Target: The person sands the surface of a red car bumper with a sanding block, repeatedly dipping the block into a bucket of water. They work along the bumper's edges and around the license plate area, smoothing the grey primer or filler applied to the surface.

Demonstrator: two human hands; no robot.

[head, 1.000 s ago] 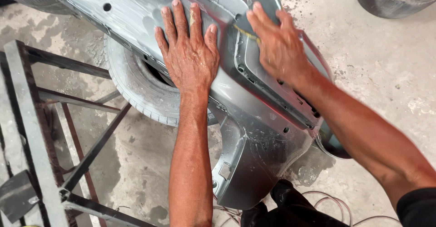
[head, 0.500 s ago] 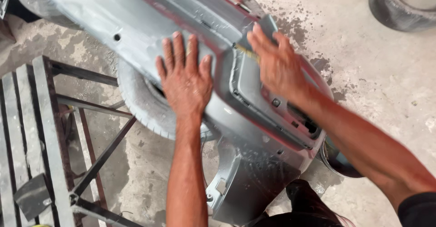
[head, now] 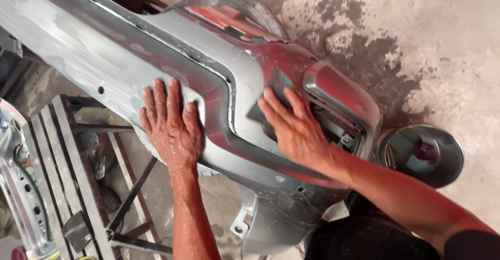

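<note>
A long grey car bumper [head: 104, 41], sanded dull with red paint showing at its corner, lies across the view. My left hand [head: 169, 124] presses flat on its lower face, fingers spread. My right hand [head: 294, 127] presses a dark sheet of sandpaper [head: 276, 85] against the curved corner, beside a red-edged opening in the bumper.
A metal frame stand [head: 78, 176] sits under the bumper at the left. A round metal bowl [head: 424, 153] holding water rests on the stained concrete floor [head: 416, 41] at the right. Another grey panel [head: 21, 197] is at the left edge.
The view has shifted and the bumper now sits higher and further left. My right hand has slid along the corner with the sandpaper. My left hand stays flat on the bumper.
</note>
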